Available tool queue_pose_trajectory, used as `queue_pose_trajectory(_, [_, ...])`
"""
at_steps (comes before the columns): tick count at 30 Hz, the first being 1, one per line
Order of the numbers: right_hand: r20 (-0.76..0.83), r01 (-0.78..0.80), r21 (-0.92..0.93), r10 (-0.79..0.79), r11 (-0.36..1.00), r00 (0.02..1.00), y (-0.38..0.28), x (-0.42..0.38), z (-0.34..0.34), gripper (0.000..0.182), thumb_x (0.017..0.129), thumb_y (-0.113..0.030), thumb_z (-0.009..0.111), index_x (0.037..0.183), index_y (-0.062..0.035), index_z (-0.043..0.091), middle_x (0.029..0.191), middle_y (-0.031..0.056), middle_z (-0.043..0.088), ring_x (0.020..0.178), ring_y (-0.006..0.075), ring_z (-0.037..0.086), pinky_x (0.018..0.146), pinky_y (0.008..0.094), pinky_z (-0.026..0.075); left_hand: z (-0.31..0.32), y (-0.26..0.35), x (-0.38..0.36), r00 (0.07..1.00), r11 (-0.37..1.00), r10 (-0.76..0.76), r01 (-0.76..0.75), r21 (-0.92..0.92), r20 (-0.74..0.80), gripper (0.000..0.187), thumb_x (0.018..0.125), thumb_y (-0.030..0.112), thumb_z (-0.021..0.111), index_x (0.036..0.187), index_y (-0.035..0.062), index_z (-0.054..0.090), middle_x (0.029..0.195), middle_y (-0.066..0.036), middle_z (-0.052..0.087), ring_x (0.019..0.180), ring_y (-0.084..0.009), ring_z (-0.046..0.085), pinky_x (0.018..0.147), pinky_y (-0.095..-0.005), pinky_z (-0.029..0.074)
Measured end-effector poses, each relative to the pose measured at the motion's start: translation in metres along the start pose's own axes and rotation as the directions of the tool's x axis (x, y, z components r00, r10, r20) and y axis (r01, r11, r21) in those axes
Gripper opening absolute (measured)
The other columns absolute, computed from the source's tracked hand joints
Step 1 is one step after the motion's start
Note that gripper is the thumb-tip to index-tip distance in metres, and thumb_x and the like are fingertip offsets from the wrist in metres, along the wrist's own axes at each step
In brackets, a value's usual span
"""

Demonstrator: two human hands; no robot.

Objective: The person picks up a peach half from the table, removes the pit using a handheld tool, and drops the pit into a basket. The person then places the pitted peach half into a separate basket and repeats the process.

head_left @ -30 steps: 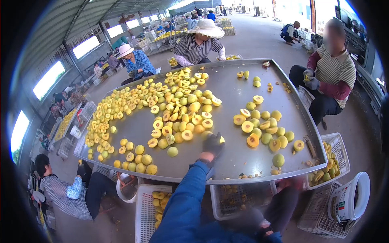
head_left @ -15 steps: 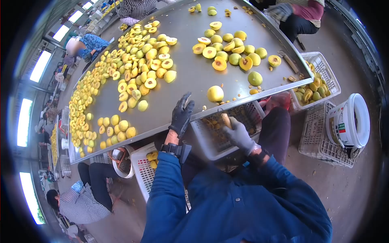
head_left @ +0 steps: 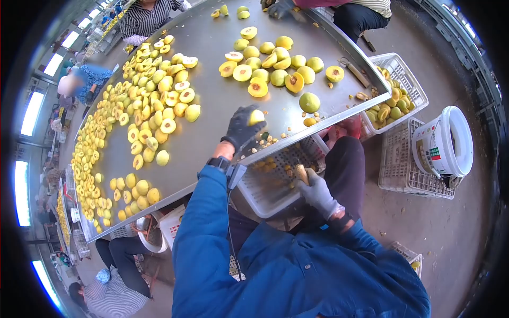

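My left hand [head_left: 243, 129], in a dark glove, is over the metal table [head_left: 212, 139] near its front edge, with fingers curled round a yellow peach [head_left: 256, 117]. Below the edge, my right hand [head_left: 319, 196] in a grey glove grips a tool by its wooden handle [head_left: 301, 173]; its working end cannot be made out. Loose peach pits [head_left: 269, 139] lie beside my left hand. Farther back is a group of whole and halved peaches [head_left: 277, 77], some cut faces showing pits. A larger heap of halves [head_left: 154, 90] spreads along the left.
A white crate [head_left: 265, 204] sits under the table edge by my knees. To the right are a crate of peaches [head_left: 411, 79] and a white bucket [head_left: 448, 143] on another crate. A wooden-handled tool [head_left: 358, 74] lies at the table's right edge. Co-workers sit around.
My left hand has moved onto the table and closed round the peach that lay near the edge. My right hand still holds the tool. The view has shifted, moving the scene leftward.
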State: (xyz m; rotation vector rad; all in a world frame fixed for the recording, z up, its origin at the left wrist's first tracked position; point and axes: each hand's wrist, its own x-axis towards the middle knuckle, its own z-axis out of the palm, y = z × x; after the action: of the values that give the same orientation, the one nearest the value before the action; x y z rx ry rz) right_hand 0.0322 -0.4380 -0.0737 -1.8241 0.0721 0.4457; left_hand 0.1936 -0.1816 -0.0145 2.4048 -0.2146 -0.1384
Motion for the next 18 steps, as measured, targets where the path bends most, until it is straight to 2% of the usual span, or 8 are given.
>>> queue_pose_trajectory(1, [0.003,0.014,0.011,-0.014,1.000,1.000,-0.003,0.005,-0.002,0.036,0.085,-0.022,0.064,0.112,-0.0016,0.055,0.082,0.0194,0.063,0.076,0.0312,0.065,0.071,0.0382,0.050,-0.005,-0.006,-0.008,0.995,0.921,-0.104,0.090,-0.380,-0.015,0.052,0.088,0.032,0.064,0.132,0.0063,0.052,0.125,-0.014,0.057,0.114,-0.0278,0.057,0.097,-0.0405,0.048])
queue_pose_trajectory(2, [0.009,0.028,0.024,-0.029,0.999,1.000,-0.008,0.008,-0.003,0.035,0.085,-0.022,0.064,0.113,-0.0021,0.054,0.082,0.0198,0.063,0.076,0.0313,0.065,0.071,0.0384,0.050,-0.010,-0.005,-0.019,0.978,0.697,-0.210,0.154,-0.700,0.006,0.050,0.091,0.032,0.061,0.130,0.0037,0.052,0.121,-0.013,0.060,0.110,-0.0262,0.060,0.093,-0.0385,0.052])
queue_pose_trajectory(5, [0.060,0.216,-0.032,-0.214,0.976,0.975,-0.065,0.003,-0.003,0.033,0.085,-0.023,0.065,0.110,-0.0040,0.054,0.079,0.0224,0.063,0.074,0.0374,0.066,0.067,0.0417,0.051,-0.020,0.027,-0.070,0.977,0.136,-0.209,-0.015,-0.991,-0.043,0.039,0.098,0.023,0.054,0.126,-0.0051,0.051,0.114,-0.015,0.062,0.102,-0.0219,0.063,0.092,-0.0357,0.052])
queue_pose_trajectory(7, [0.094,0.361,-0.063,-0.355,0.930,0.930,-0.087,0.002,0.008,0.033,0.085,-0.025,0.067,0.108,-0.0059,0.054,0.071,0.0215,0.063,0.068,0.0402,0.065,0.061,0.0453,0.051,-0.012,0.030,-0.095,0.955,0.533,-0.168,-0.122,-0.838,-0.246,0.040,0.099,0.024,0.054,0.126,-0.0049,0.050,0.114,-0.016,0.062,0.102,-0.0223,0.063,0.092,-0.0357,0.052])
queue_pose_trajectory(9, [0.115,0.460,-0.088,-0.450,0.883,0.885,-0.103,-0.001,0.016,0.032,0.085,-0.025,0.067,0.107,-0.0063,0.053,0.067,0.0206,0.061,0.064,0.0402,0.064,0.059,0.0462,0.050,-0.017,0.054,-0.122,0.946,0.913,0.047,-0.171,-0.370,-0.320,0.047,0.106,0.035,0.033,0.131,-0.0025,0.044,0.125,-0.018,0.056,0.113,-0.0292,0.059,0.100,-0.0441,0.049])
queue_pose_trajectory(11, [0.111,0.552,-0.126,-0.541,0.824,0.833,-0.121,-0.013,0.021,0.029,0.085,-0.023,0.066,0.104,-0.0058,0.052,0.063,0.0205,0.060,0.061,0.0409,0.062,0.056,0.0479,0.048,-0.006,0.049,-0.133,0.917,0.829,-0.059,-0.176,-0.531,-0.396,0.045,0.106,0.034,0.032,0.131,-0.0021,0.044,0.126,-0.019,0.056,0.114,-0.0299,0.059,0.102,-0.0439,0.048])
queue_pose_trajectory(13, [0.134,0.520,-0.135,-0.504,0.843,0.853,-0.132,-0.021,0.020,0.028,0.086,-0.021,0.067,0.105,-0.0050,0.052,0.068,0.0214,0.061,0.066,0.0410,0.063,0.058,0.0460,0.049,0.000,0.066,-0.139,0.893,0.766,-0.084,-0.227,-0.602,-0.443,0.044,0.106,0.032,0.033,0.132,-0.0015,0.043,0.125,-0.019,0.055,0.116,-0.0317,0.057,0.102,-0.0447,0.048])
queue_pose_trajectory(18, [0.077,0.525,-0.194,-0.520,0.829,0.851,-0.128,-0.028,0.028,0.027,0.086,-0.020,0.068,0.101,-0.0060,0.051,0.067,0.0205,0.060,0.064,0.0405,0.063,0.055,0.0462,0.049,0.010,0.100,-0.145,0.846,0.700,-0.115,-0.303,-0.647,-0.520,0.041,0.105,0.029,0.036,0.132,-0.0014,0.042,0.123,-0.018,0.056,0.114,-0.0336,0.058,0.100,-0.0464,0.049])
